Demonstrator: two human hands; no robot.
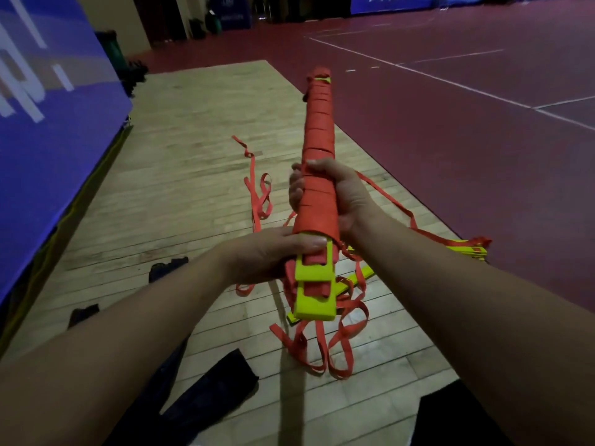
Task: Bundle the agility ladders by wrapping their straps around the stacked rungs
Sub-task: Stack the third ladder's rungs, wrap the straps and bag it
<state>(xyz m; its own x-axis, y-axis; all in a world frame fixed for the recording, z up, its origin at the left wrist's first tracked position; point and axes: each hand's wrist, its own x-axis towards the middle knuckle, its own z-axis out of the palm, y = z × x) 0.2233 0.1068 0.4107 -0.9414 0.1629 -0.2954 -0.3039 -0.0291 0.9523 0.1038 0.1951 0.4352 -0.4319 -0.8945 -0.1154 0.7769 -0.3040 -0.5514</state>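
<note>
First, at the left edge: blue panel [48,107], slanting from the upper left down toward the lower left. Below it, dark bags [206,391] on the wooden floor [193,140], lower left to lower centre.

Left hand [273,255], centre of frame: forearm enters from the lower left. Fingers are curled round the near end of the bundle, thumb laid flat across the top just where the wrapping stops.

Bundle [320,130], centre: yellow rungs [314,294] stacked and wound in orange strap [318,201] along most of their length, held in the air and pointing toward upper centre. Near end bare. Loose straps [322,349] hang from it in loops toward the floor, and more strap lies on the floor just left of the bundle.

Right hand [344,194], right of centre: forearm enters from the lower right. Fingers grip the wound middle of the bundle from the right, fingertips showing on its left side.

Second ladder [473,249], at the right edge of the wooden floor: yellow rungs and orange strap, apparently unbundled. Red court floor [450,107] beyond, upper right.

Step in hand, by judgement: winding the last turns over the near end. Advice:
- Keep the right hand's grip firm so the turns already laid do not slacken.
- Hold the stack square with the left hand.
- Draw each turn taut with slight overlap.
- Tuck the tail under a turn.
</note>
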